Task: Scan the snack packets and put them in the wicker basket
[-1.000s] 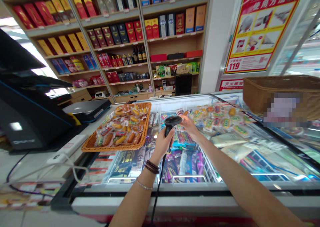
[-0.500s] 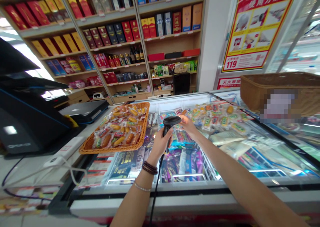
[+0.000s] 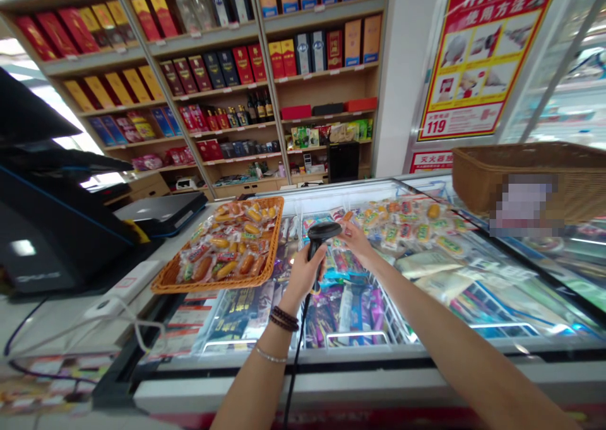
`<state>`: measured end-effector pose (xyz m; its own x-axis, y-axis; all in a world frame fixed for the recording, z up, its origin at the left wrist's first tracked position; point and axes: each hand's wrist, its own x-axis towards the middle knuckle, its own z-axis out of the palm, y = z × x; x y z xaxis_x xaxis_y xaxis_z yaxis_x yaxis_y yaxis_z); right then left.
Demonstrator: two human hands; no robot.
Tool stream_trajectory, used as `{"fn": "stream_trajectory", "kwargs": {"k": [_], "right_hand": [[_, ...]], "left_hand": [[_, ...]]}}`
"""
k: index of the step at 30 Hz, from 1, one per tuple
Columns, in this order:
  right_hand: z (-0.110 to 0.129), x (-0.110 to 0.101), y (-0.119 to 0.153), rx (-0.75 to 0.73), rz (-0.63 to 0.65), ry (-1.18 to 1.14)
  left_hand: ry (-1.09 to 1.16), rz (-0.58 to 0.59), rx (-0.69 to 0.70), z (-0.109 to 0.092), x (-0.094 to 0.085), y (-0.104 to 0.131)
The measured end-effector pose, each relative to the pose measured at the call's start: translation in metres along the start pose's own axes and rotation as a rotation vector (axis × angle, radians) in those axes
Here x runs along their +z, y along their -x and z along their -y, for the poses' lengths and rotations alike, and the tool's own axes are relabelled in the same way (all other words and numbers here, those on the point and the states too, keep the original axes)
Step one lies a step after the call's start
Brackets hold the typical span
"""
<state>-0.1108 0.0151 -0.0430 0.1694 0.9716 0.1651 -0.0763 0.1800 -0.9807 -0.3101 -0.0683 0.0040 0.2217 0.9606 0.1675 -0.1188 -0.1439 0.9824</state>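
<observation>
My left hand [image 3: 305,269] is wrapped round the handle of a black handheld scanner [image 3: 324,230], whose cable hangs down toward me. Just right of the scanner's head is my right hand [image 3: 355,239], its fingers drawn together at a small wrapped sausage [image 3: 348,216], partly hidden. Both hands are above the glass-topped freezer, with colourful ice-cream packs [image 3: 343,261] beneath them. To the left, an orange wicker tray [image 3: 279,240] holds several wrapped sausages. More wrapped snacks [image 3: 402,218] lie on the glass at the right.
A brown wicker basket [image 3: 473,177] stands at the right. On the left are a black checkout machine [image 3: 42,228], a flat scale [image 3: 161,212] and a white cable [image 3: 137,319]. Shelves [image 3: 326,76] of boxes and bottles stand behind the freezer.
The view has shifted slightly. The scanner stays in my left hand, and my right hand remains beside its head with a slight change of finger pose.
</observation>
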Motion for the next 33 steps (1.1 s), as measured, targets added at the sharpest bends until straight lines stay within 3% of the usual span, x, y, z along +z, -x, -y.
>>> {"fn": "stream_trajectory", "kwargs": {"k": [3, 6, 11, 15, 17, 19, 22, 26, 30, 33], "right_hand": [[0.004, -0.011, -0.005, -0.048, 0.000, 0.011], [0.018, -0.038, -0.021, -0.164, -0.106, 0.134], [0.056, -0.097, -0.057, -0.265, -0.366, 0.699], [0.076, -0.128, -0.078, -0.278, -0.427, 1.033], [0.076, -0.131, -0.087, -0.360, -0.431, 1.116], [0.069, -0.121, -0.095, -0.439, -0.421, 1.119], [0.055, -0.074, -0.103, -0.545, -0.341, 1.030], [0.045, 0.041, -0.090, -0.697, -0.073, 0.871], [0.050, 0.170, -0.043, -0.671, 0.284, 0.823], [0.055, 0.243, 0.000, -0.642, 0.503, 0.869]], "left_hand": [[0.048, -0.012, -0.008, -0.005, 0.001, 0.000], [0.127, -0.049, 0.008, -0.012, 0.001, -0.003], [0.254, -0.155, 0.056, -0.028, -0.008, -0.013], [0.254, -0.190, 0.089, -0.048, -0.034, -0.017], [0.244, -0.242, 0.117, -0.060, -0.055, -0.017], [0.222, -0.313, 0.129, -0.070, -0.080, -0.014], [0.169, -0.430, 0.132, -0.082, -0.123, -0.004], [0.117, -0.576, 0.150, -0.086, -0.172, 0.015], [0.097, -0.650, 0.161, -0.075, -0.202, 0.034], [0.086, -0.665, 0.150, -0.060, -0.213, 0.045]]}}
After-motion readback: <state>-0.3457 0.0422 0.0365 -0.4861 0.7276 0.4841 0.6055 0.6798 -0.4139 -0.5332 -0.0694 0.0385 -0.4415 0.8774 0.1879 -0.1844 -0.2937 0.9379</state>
